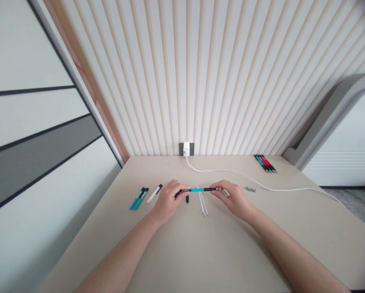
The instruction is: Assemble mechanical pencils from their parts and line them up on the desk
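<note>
Above the table, a teal and black pen [197,189] is held level between my two hands. My left hand [167,200] is closed around its black left end. The fingers of my right hand [233,197] pinch the right end, where a small silvery piece [224,192] shows; its exact shape is unclear. Behind and below the pen lie several thin white refills [202,204] and a small black piece [187,199], partly hidden. Left of my left hand are two teal and black pen barrels [139,198] and a white barrel with a black end [154,194].
Several small metal tips [250,189] lie right of my right hand. Red and teal pens [265,163] sit in a row at the back right. A white cable [219,170] runs from a charger [186,149] across the beige table [182,256] to its right edge.
</note>
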The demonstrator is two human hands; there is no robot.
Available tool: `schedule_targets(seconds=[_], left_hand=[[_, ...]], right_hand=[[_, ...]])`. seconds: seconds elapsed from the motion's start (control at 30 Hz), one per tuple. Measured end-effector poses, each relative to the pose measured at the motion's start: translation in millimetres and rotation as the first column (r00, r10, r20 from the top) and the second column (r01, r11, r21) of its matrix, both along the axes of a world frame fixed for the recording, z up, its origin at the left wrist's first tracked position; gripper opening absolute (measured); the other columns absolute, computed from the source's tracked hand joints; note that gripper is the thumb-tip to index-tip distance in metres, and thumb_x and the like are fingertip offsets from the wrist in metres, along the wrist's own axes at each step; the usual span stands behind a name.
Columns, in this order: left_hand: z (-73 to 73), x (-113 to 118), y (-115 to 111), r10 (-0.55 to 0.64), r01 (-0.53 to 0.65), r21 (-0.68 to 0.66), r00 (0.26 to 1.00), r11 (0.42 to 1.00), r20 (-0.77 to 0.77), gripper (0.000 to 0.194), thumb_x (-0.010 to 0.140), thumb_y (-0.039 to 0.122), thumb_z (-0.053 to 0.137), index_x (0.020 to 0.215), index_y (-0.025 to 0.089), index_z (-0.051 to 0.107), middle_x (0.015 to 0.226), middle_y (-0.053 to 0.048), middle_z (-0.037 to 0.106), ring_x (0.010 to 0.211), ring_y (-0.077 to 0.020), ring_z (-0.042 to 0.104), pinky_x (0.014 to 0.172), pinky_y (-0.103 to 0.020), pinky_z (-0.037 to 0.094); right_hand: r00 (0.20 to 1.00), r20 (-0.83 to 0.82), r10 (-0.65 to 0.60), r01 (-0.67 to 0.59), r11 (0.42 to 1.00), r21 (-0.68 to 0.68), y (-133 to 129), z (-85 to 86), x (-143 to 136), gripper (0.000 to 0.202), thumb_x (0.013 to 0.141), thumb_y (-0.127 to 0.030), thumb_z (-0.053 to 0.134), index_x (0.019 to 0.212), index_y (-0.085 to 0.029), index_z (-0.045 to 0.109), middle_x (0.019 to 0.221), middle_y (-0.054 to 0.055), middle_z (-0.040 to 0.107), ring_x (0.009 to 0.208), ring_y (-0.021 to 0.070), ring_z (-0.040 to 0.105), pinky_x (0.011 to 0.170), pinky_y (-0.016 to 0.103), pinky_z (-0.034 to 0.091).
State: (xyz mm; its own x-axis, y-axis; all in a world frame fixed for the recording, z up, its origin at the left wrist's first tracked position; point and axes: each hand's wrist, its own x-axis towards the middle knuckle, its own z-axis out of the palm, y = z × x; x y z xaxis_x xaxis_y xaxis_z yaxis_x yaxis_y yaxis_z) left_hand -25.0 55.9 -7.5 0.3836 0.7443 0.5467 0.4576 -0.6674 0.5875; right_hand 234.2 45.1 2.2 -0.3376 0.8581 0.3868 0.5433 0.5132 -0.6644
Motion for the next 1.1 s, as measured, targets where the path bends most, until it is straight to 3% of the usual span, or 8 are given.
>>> schedule_targets(seconds=[0.1,0.2,0.3,0.43,0.63,0.8,0.93,1.1], left_hand=[[1.4,1,-1,-0.058,0.058,0.053,0.998,0.997,-0.003,0.01,0.088,0.02,0.06,0.095,0.019,0.067,0.083,-0.005,0.065,0.082,-0.017,0.058,0.075,-0.03,0.048],[2.2,1,-1,-0.08,0.081,0.091,0.997,0.993,-0.012,0.012,0.088,0.021,0.059,0.097,0.019,0.066,0.083,-0.006,0.066,0.081,-0.0175,0.057,0.074,-0.031,0.048],[2.0,1,-1,-0.05,0.051,0.064,0.999,0.997,-0.021,0.014,0.088,0.022,0.06,0.1,0.02,0.066,0.086,-0.006,0.066,0.084,-0.0181,0.058,0.076,-0.032,0.048],[3.2,1,-2,0.074,-0.074,-0.031,0.997,0.997,-0.013,0.028,0.085,0.026,0.063,0.113,0.022,0.062,0.096,-0.006,0.067,0.087,-0.0179,0.061,0.079,-0.031,0.049],[9.9,2,-4,0.139,-0.127,-0.194,0.989,0.973,0.046,0.02,0.09,0.032,0.054,0.098,0.02,0.068,0.089,-0.002,0.069,0.075,-0.0143,0.06,0.072,-0.026,0.048],[9.5,1,-5,0.164,-0.12,-0.311,0.979,0.943,0.119,0.025,0.09,0.038,0.053,0.094,0.018,0.068,0.085,-0.002,0.07,0.078,-0.0165,0.062,0.071,-0.026,0.047],[8.2,1,-5,0.179,-0.114,-0.37,0.973,0.922,0.146,0.025,0.089,0.038,0.054,0.095,0.017,0.067,0.081,-0.002,0.07,0.075,-0.0163,0.063,0.065,-0.024,0.047],[11.9,0,-5,0.119,-0.094,-0.242,0.989,0.966,0.091,0.021,0.089,0.034,0.055,0.092,0.019,0.068,0.086,-0.003,0.069,0.079,-0.016,0.061,0.073,-0.027,0.047]], right_hand=[[0.998,0.059,0.003,-0.002,1.0,-0.007,-2,0.8,-2,0.039,0.096,-0.04,0.041,0.072,-0.02,0.064,0.068,0.003,0.065,0.068,0.0154,0.06,0.07,0.027,0.044],[0.997,0.077,0.007,0.002,0.994,-0.113,-2,-1.4,-3,0.053,0.099,-0.041,0.032,0.057,-0.019,0.056,0.054,0.0,0.059,0.054,0.0123,0.055,0.063,0.025,0.042],[0.999,0.051,0.005,0.003,0.988,-0.152,-1,-3.4,-3,0.049,0.098,-0.043,0.034,0.063,-0.019,0.06,0.06,0.0,0.063,0.057,0.0131,0.057,0.061,0.025,0.041],[0.997,-0.005,-0.077,0.076,0.996,-0.055,2,-1.7,0,0.039,0.095,-0.043,0.04,0.078,-0.02,0.066,0.076,0.003,0.068,0.069,0.0162,0.06,0.065,0.026,0.044],[0.992,-0.041,-0.121,0.121,0.993,-0.001,3,-3.5,3,0.034,0.094,-0.042,0.042,0.085,-0.02,0.067,0.083,0.005,0.069,0.073,0.0177,0.06,0.069,0.028,0.046],[0.994,-0.064,-0.087,0.09,0.995,0.034,2,-7.2,2,0.032,0.091,-0.043,0.049,0.112,-0.022,0.063,0.094,0.007,0.068,0.076,0.0183,0.06,0.068,0.03,0.05],[0.999,-0.012,-0.051,0.052,0.996,0.072,1,-4.5,1,0.027,0.092,-0.041,0.049,0.102,-0.022,0.066,0.086,0.006,0.068,0.076,0.0186,0.061,0.07,0.03,0.049],[0.998,0.048,-0.027,0.027,1.0,0.004,-2,1.8,3,0.039,0.096,-0.042,0.039,0.076,-0.021,0.064,0.067,0.004,0.065,0.066,0.017,0.059,0.061,0.027,0.046]])
